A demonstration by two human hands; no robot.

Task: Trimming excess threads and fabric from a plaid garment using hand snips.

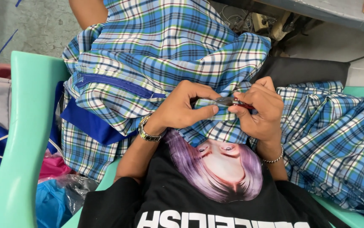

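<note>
Blue, white and green plaid on the cloth (156, 55), with a solid royal-blue band (87, 122) along one edge. Mint green on the chair arm (21, 139). Black on the printed shirt (177, 202). Red, seemingly, on the handles of the small metal tool (228, 102). Pink on the fabric (53, 165) below.

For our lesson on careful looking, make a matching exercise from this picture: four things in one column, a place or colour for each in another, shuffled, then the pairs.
Things:
1. left hand
2. right hand
3. small snips
4. plaid cloth

Descriptions:
A. blue, white and green checks
B. gold wristwatch on its wrist
C. thin chain bracelet on its wrist
D. pinched between both hands, red at one end

Pairs: 1-B, 2-C, 3-D, 4-A
</note>
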